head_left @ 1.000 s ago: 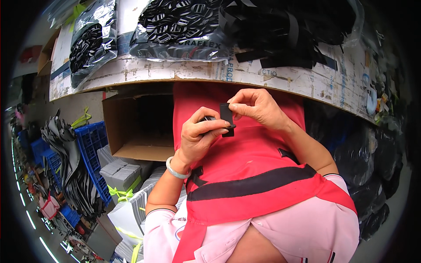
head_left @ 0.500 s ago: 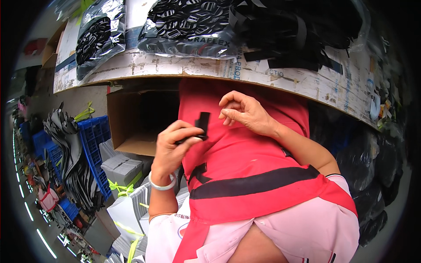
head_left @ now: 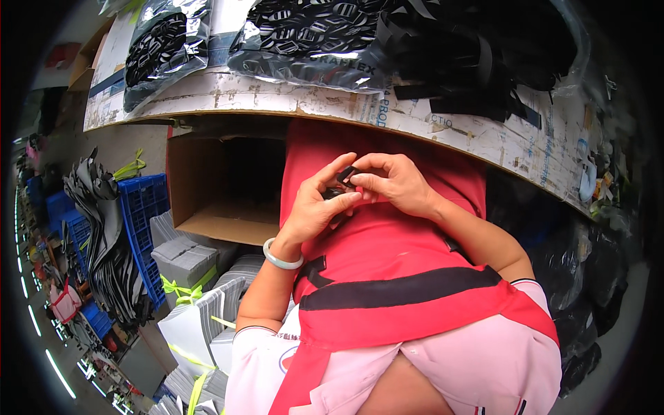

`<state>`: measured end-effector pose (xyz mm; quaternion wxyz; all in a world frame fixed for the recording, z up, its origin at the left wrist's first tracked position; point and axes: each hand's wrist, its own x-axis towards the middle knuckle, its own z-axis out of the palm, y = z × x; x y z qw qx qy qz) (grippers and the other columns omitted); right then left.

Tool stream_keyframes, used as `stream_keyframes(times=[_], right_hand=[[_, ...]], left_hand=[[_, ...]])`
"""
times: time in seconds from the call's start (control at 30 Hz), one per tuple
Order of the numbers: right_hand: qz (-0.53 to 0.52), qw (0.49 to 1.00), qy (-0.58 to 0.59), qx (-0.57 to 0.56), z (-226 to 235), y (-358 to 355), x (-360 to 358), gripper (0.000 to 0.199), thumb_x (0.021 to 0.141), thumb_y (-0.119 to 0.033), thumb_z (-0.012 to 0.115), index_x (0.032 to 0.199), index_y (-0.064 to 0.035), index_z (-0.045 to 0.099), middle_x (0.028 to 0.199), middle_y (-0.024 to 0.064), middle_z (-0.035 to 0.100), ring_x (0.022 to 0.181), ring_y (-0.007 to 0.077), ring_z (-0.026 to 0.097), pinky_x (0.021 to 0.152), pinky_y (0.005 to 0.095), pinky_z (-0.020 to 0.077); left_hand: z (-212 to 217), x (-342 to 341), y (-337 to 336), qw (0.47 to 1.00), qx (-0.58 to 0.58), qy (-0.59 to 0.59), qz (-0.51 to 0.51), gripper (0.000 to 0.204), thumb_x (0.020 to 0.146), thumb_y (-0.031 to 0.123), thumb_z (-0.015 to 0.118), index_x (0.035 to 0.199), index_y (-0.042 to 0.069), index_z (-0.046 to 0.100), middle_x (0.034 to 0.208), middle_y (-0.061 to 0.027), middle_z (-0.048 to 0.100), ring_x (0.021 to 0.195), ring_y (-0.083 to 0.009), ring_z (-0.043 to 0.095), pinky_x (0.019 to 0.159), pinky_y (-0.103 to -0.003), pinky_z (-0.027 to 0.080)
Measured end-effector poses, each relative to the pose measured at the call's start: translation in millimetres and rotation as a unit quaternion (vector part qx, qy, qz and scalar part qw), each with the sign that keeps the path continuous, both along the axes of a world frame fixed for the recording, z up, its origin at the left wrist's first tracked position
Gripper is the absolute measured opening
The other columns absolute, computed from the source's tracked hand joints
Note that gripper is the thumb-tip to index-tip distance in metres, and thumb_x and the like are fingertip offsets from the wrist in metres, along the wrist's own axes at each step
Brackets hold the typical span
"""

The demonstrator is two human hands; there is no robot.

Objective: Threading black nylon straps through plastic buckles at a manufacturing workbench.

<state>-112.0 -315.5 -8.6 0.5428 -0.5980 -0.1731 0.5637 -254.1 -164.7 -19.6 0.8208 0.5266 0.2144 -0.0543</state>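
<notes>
1. Head view: both hands have come back together in front of the red apron [head_left: 387, 249], after being spread apart half a second ago, when the left hand alone carried the small black clip

2. Left hand [head_left: 315, 211] now meets the right hand [head_left: 398, 185] just below the tabletop [head_left: 277, 97] edge; the small black clip [head_left: 344, 181] sits between their fingertips, held over the chest and not resting on anything

3. Left fingers [head_left: 332, 173] pinch the clip from the near side with thumb under it; right fingers [head_left: 370, 181] grip its far end. Both hands are closed on the same piece, and much of it is hidden by the fingers

4. A pale bangle [head_left: 280, 259] rides on the left wrist, which has turned upward compared with a second ago

5. Judging by the renewed two-handed grip, the piece looks to be worked or fitted by hand again rather than put down

6. Bags of black parts [head_left: 304, 34] and black straps [head_left: 456, 66] lie untouched on the tabletop; an open cardboard box [head_left: 221, 187] stands below it, left of the hands, beside a blue crate [head_left: 142, 207]
</notes>
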Motion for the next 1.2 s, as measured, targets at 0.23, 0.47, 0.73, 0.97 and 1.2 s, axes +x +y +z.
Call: stream_keyframes(times=[0.23, 0.47, 0.73, 0.97, 1.2], right_hand=[[-0.047, 0.984, -0.149, 0.09, -11.9, -12.2, 2.2, 0.015, 0.091, -0.002, 0.063, 0.106, -0.0003, 0.067, 0.094, 0.0024, 0.065, 0.083, 0.0112, 0.063, 0.072, 0.0248, 0.0548], [-0.055, 0.991, 0.099, 0.077, -13.2, -10.8, 9.5, 0.038, 0.09, -0.008, 0.068, 0.121, -0.0015, 0.047, 0.09, 0.0091, 0.065, 0.065, 0.011, 0.063, 0.058, 0.0216, 0.051], [-0.013, 0.948, 0.309, 0.071, -15.3, -23.9, 29.0, 0.038, 0.089, -0.012, 0.071, 0.117, -0.0022, 0.048, 0.084, 0.0074, 0.065, 0.062, 0.0092, 0.061, 0.056, 0.0219, 0.0513], [-0.085, 0.774, -0.627, 0.018, 4.3, -48.5, 62.0, 0.023, 0.082, -0.012, 0.073, 0.102, -0.0031, 0.064, 0.092, 0.0079, 0.068, 0.087, 0.0251, 0.063, 0.077, 0.0332, 0.0498], [-0.158, 0.64, -0.73, -0.183, -21.4, -91.2, 92.5, 0.036, 0.084, -0.026, 0.07, 0.117, -0.0106, 0.066, 0.121, 0.0096, 0.057, 0.112, 0.029, 0.049, 0.097, 0.0409, 0.0376]], left_hand=[[-30.6, 1.3, 11.9, 0.981, -0.175, 0.083, -0.005, 0.035, 0.092, 0.014, 0.066, 0.124, 0.002, 0.06, 0.083, -0.0038, 0.063, 0.058, -0.0099, 0.059, 0.04, -0.02, 0.041], [-35.3, 15.2, -6.7, 0.98, -0.2, -0.006, 0.008, 0.044, 0.097, 0.028, 0.061, 0.131, 0.003, 0.054, 0.088, -0.0093, 0.064, 0.066, -0.0127, 0.061, 0.04, -0.019, 0.041], [-24.8, 32.6, -17.3, 0.963, -0.249, -0.011, -0.102, 0.027, 0.096, 0.023, 0.062, 0.111, 0.002, 0.062, 0.085, -0.0115, 0.066, 0.067, -0.0135, 0.061, 0.042, -0.02, 0.043], [-35.7, 28.7, -17.9, 0.962, -0.27, 0.02, 0.032, 0.016, 0.094, 0.017, 0.064, 0.101, 0.002, 0.063, 0.086, -0.0071, 0.063, 0.068, -0.015, 0.06, 0.043, -0.023, 0.043], [-41.8, 29.7, -11.3, 0.94, -0.334, 0.039, 0.049, 0.017, 0.095, 0.019, 0.063, 0.102, 0.003, 0.061, 0.09, -0.0064, 0.062, 0.076, -0.0172, 0.063, 0.049, -0.026, 0.048]])
